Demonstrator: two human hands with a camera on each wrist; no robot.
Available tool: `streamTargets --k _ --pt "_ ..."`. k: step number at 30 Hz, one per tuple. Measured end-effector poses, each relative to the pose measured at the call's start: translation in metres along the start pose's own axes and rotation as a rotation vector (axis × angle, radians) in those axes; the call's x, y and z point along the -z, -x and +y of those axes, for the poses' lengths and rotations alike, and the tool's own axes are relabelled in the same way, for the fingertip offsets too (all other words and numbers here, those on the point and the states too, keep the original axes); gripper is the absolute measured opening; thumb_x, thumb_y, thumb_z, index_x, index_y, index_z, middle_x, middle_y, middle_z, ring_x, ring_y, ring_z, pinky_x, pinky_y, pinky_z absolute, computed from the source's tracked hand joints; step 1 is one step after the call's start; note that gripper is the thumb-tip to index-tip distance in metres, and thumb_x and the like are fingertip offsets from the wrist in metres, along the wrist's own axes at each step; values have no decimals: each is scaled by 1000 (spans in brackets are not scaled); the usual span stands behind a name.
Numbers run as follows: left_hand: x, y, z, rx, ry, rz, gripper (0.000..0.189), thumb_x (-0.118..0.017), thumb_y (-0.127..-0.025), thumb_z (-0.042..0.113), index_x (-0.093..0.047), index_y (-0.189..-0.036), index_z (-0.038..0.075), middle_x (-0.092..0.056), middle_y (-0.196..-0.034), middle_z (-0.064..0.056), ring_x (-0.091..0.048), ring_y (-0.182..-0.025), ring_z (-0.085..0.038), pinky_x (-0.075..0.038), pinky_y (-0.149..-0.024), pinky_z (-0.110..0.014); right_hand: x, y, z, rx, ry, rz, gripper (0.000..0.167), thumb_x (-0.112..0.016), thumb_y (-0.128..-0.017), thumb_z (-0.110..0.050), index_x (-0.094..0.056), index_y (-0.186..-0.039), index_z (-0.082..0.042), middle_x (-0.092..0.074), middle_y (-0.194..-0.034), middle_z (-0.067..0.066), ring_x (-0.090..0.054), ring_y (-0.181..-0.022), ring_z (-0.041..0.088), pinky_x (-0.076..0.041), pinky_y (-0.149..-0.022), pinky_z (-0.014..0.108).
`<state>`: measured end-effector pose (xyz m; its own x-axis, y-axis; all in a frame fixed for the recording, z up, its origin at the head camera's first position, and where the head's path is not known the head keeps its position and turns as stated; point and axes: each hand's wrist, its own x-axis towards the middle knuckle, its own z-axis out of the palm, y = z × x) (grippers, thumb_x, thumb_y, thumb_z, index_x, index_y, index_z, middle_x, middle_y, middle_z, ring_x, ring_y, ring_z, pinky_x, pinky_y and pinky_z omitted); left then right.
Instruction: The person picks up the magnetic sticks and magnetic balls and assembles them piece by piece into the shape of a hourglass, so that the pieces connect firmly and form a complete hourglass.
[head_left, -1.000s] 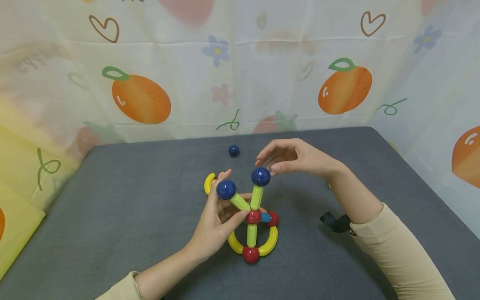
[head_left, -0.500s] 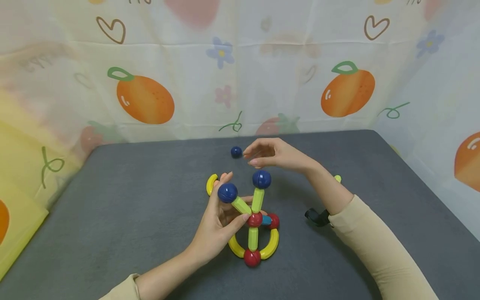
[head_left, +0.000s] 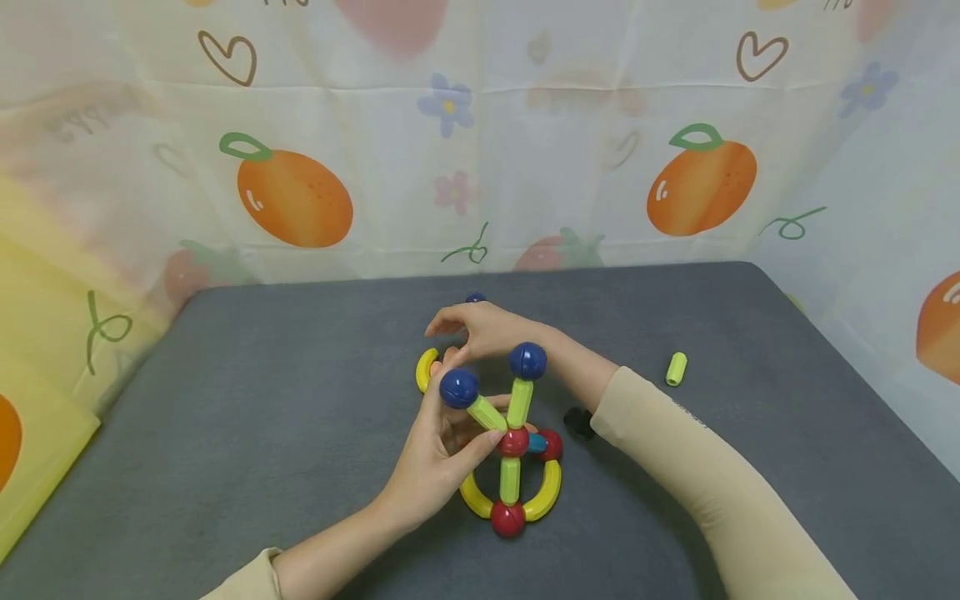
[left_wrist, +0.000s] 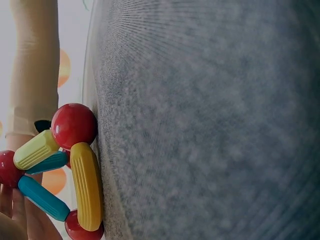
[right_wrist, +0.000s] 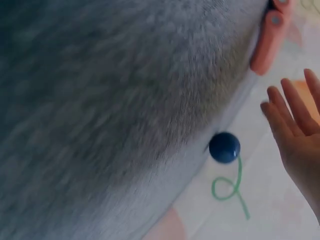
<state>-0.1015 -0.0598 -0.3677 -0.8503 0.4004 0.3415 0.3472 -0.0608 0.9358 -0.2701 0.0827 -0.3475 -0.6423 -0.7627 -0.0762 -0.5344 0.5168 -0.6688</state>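
My left hand (head_left: 427, 454) holds a magnetic ball-and-stick model at its middle red ball (head_left: 514, 442), thumb against the ball. Two light green sticks (head_left: 521, 403) rise from there, each topped by a dark blue ball (head_left: 527, 361). Below, a yellow-green stick runs down to a red ball (head_left: 507, 518) joined to curved yellow sticks (head_left: 545, 493). Teal sticks (left_wrist: 44, 198) show in the left wrist view. My right hand (head_left: 491, 329) holds nothing; its fingers are loosely bent above the table, behind the model and beside a loose curved yellow stick (head_left: 425, 369).
A loose dark blue ball (right_wrist: 224, 147) lies at the back, mostly hidden by the right hand in the head view. Coral-coloured pieces (right_wrist: 270, 45) show in the right wrist view. A light green stick (head_left: 677, 368) lies on the right of the grey table (head_left: 225, 433). Printed cloth (head_left: 525, 167) hangs behind.
My right hand has moved left from beside the upright blue ball, across behind the model, now partly covering the loose blue ball. The green stick at right is uncovered. My left hand keeps its hold.
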Motion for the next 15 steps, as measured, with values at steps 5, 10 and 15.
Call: streamTargets --k 5,10,15 --pt "-1 0 0 4 16 -3 82 -62 -95 3 -10 -157 14 -63 -130 -26 -66 -113 0 -57 -92 -27 -13 -13 -1 68 100 -64 48 -68 -92 -22 -56 -136 -10 -57 -139 9 -59 -121 23 -53 -98 32" --pt "-1 0 1 4 1 4 81 -62 -95 3 -11 -157 13 -64 -130 -25 -66 -112 0 -57 -90 -28 -24 -17 -6 144 180 -135 39 -56 -98 -16 -56 -136 -9 -51 -141 13 -51 -126 27 -46 -104 39" --pt "0 0 1 -5 6 5 81 -62 -95 2 -11 -157 11 -63 -130 -26 -65 -113 1 -57 -90 -27 -33 -20 -10 146 241 -122 36 -58 -99 -18 -59 -134 -12 -49 -144 15 -43 -138 33 -39 -113 49"
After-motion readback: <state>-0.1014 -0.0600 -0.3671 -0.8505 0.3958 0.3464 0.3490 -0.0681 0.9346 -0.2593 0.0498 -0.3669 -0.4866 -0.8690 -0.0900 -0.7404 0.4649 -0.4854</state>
